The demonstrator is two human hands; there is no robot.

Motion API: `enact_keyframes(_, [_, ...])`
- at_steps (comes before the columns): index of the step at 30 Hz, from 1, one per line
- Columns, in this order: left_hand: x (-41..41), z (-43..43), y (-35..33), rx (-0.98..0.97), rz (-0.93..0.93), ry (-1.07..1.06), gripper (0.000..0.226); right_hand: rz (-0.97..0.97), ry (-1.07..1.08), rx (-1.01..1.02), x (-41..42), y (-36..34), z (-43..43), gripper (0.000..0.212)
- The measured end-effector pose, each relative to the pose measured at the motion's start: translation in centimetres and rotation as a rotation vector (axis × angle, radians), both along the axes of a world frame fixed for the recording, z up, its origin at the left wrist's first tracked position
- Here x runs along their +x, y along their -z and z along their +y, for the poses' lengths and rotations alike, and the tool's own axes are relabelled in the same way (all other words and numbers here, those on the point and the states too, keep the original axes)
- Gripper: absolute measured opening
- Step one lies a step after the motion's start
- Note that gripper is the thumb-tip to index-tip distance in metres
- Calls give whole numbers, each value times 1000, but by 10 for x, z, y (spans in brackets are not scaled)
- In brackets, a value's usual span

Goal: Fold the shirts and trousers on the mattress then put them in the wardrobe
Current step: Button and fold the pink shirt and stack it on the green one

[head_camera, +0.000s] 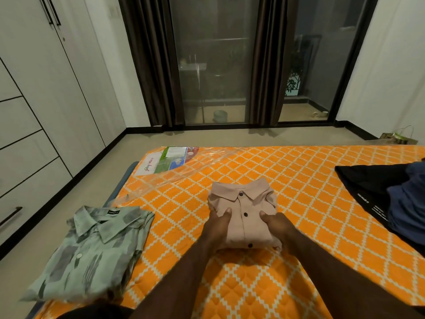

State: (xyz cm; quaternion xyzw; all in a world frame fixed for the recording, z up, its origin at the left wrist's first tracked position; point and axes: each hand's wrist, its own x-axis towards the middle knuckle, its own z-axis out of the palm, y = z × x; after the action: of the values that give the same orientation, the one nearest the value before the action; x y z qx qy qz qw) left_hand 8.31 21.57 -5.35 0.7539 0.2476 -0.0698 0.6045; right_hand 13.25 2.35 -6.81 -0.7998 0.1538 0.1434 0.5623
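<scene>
Thumbs (226,211) press flat on the front of the folded pink shirt (243,203), one on either side of its buttoned placket. The other fingers curl round the shirt's side edges and go out of sight beneath it. The left hand (217,226) grips the left edge and the right hand (277,225) grips the right edge (both clamped on the cloth, neither slack). Both forearms reach in from the bottom of the view.

The shirt sits near the middle of the orange patterned mattress (299,176), collar pointing away from the person. I cannot tell whether it rests on the cover or is raised slightly off it.

A folded green shirt (92,249) lies well to the left, at the mattress's near left edge, collar also pointing away. On the right side lies an unfolded black garment (368,187), with a blue garment (407,203) lying partly over it.

Clear plastic wrap (184,168) is crumpled across the far left corner of the mattress, over a printed label (170,158). The white wardrobe (34,100) runs along the left wall, doors closed. Dark curtains (147,65) flank the glass doors (213,65) beyond.
</scene>
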Motion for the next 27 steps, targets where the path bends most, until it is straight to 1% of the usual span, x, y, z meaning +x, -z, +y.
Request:
enact_keyframes(2, [-1,-1,-1,5,-5,-7,77,-29,-6,14,0,1,-2,61])
enact_keyframes(4, [1,0,-3,39,-22,-15,86,-51,-28,52,-2,-2,-4,53])
enact_keyframes(7, [12,1,-1,-31,-88,-25,108,-79,-35,119,-9,-12,-4,43])
enact_keyframes(8, [22,5,11,-62,-98,-39,110,-98,-31,139,-11,-16,-2,41])
enact_keyframes(10, [40,15,37,-161,-112,-75,105,-145,-29,183,-16,-23,4,37])
enact_keyframes(11, [38,17,35,-215,-112,-82,102,-173,-37,195,-20,-28,7,33])
enact_keyframes(13, [25,20,17,-282,-132,-73,92,-220,-62,256,-29,-38,13,20])
enact_keyframes(15, [8,16,-11,-312,-179,-80,78,-243,-85,315,-31,-42,14,15])
enact_keyframes(17, [4,18,-18,-365,-176,-92,74,-251,-92,307,-29,-41,14,16])
enact_keyframes(20, [3,24,-20,-392,-92,-93,82,-206,-75,368,-27,-32,13,33])
enact_keyframes(22, [2,29,-23,-375,-65,-76,85,-127,-84,433,-26,-25,11,45])
enact_keyframes(24, [2,34,-24,-346,-80,-56,86,8,-104,542,-22,-22,8,54])
enact_keyframes(26, [0,37,-27,-327,-135,-24,88,121,-116,663,-24,-26,8,45])
enact_keyframes(27, [-2,38,-31,-310,-173,0,86,146,-131,700,-25,-29,8,41])
